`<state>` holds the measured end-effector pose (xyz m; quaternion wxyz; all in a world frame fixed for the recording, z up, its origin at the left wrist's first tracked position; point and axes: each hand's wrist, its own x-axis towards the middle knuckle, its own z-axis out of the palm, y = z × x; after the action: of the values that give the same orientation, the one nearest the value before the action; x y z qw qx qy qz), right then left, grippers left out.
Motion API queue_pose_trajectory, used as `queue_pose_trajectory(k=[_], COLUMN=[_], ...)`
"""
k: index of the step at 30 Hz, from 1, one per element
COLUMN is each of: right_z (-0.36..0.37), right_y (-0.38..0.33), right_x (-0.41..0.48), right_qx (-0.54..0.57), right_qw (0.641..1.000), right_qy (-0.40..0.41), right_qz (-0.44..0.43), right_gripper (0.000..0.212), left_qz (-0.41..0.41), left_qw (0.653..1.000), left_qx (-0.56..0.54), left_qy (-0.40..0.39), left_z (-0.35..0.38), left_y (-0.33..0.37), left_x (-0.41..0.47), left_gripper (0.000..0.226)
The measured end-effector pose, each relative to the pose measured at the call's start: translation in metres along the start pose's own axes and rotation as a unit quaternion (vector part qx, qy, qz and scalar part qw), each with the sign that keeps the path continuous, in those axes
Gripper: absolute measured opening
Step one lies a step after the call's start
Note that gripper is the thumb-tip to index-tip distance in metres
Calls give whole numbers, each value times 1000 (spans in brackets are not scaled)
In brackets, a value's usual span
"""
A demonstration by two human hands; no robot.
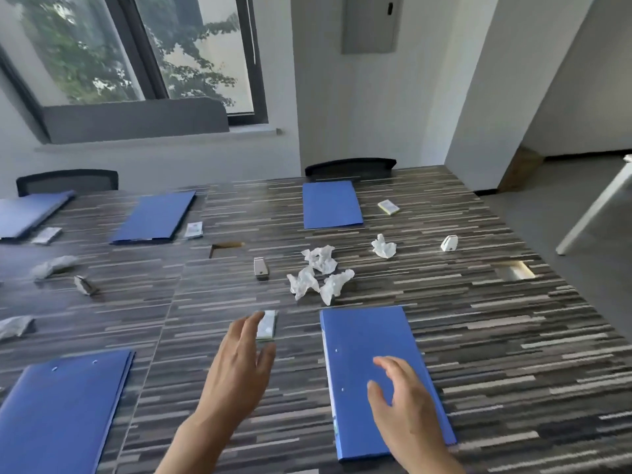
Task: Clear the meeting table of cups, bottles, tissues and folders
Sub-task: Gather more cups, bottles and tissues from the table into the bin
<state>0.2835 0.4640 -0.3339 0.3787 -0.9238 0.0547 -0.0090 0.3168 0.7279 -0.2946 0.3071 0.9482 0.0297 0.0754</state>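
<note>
A blue folder (369,340) lies near me on the striped table (496,354). My right hand (407,408) hovers over its lower half with loosely spread fingers, holding nothing. My left hand (239,364) reaches forward, fingertips at a small tissue pack (268,323); I cannot tell whether they touch it. Three crumpled white tissues (319,275) lie just beyond the folder, and another one (383,247) sits farther right. More blue folders lie at the near left (58,415), far middle (331,205), far left-centre (154,217) and far left (27,212).
Small tissue packs (389,206) (194,230) and white name-card holders (449,243) (260,267) sit on the table. Crumpled wrappers (51,266) lie at the left. Cable cut-outs (514,270) open in the tabletop. Two dark chairs (350,165) stand behind the far edge.
</note>
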Motion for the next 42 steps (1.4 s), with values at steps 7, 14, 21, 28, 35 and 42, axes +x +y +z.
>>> queue_pose_trajectory(k=[7, 14, 21, 28, 35, 42], right_z=[19, 32, 54, 102, 160, 185], right_y=[-7, -8, -15, -18, 4, 28], right_x=[94, 152, 196, 268, 312, 322], right_qx=[10, -2, -49, -133, -238, -268], right_qw=[1000, 999, 997, 990, 964, 962], right_qy=[-13, -9, -20, -41, -120, -45], right_qz=[7, 43, 62, 14, 25, -34], right_gripper=[42, 43, 46, 50, 64, 40], left_qz=[67, 112, 150, 135, 146, 172], left_qw=[995, 990, 983, 969, 959, 976], left_qx=[59, 60, 52, 128, 181, 97], left_qy=[-39, -63, -94, -165, -161, -89], left_z=[25, 57, 104, 168, 218, 237], left_y=[-2, -10, -32, -70, -101, -106], left_x=[101, 183, 240, 285, 298, 296], left_gripper=[62, 64, 61, 43, 45, 15])
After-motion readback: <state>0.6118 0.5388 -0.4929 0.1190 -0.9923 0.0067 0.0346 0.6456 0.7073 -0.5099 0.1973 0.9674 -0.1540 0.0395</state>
